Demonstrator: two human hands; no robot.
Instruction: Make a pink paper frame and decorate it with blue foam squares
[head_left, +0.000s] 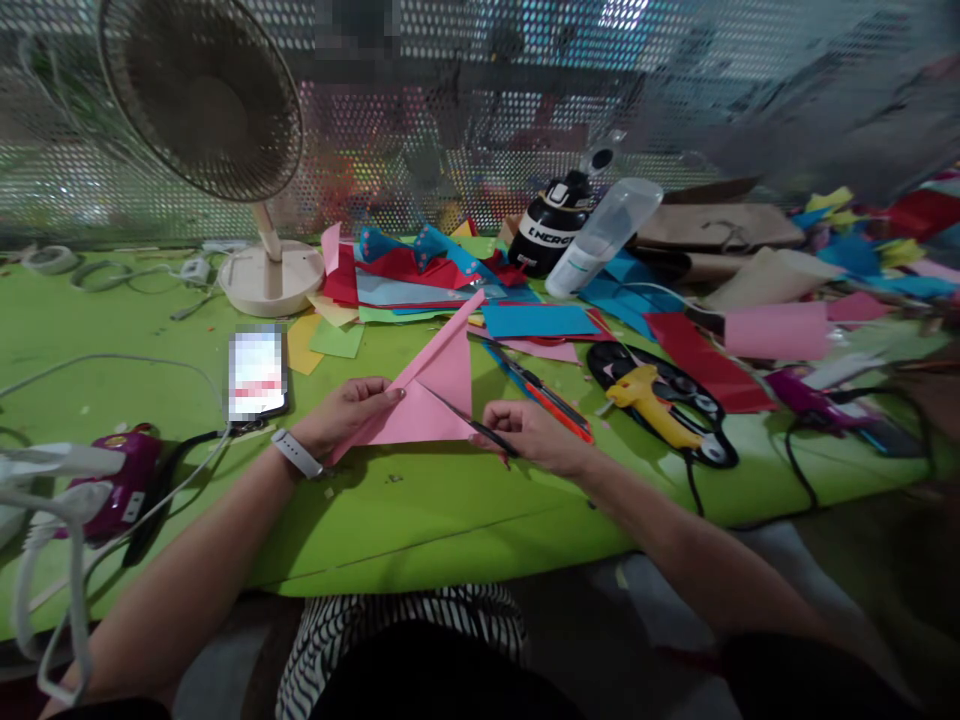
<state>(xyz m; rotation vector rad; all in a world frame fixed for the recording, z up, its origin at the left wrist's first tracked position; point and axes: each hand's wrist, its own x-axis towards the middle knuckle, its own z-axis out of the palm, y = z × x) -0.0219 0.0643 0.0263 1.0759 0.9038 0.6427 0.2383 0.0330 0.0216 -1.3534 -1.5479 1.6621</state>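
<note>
My left hand (358, 408) is closed on a pink sheet of paper (444, 392), thumb on top. The sheet has a folded strip along its slanting left edge and tapers to a point at the top. A white band circles my left wrist. My right hand (529, 432) grips the handles of a pair of scissors (450, 405). Their blades lie over the pink paper and point up and left, toward my left thumb. Just beyond my right hand, an orange-and-black cutting tool (551, 398) rests on the green table (420, 520).
A yellow glue gun (656, 408) lies right of my hands on a black holder. Coloured paper (540, 321), a black bottle (544, 235) and a clear bottle (606, 235) are behind. A fan (270, 277), phone (256, 372) and purple power strip (120, 480) with cables are on the left.
</note>
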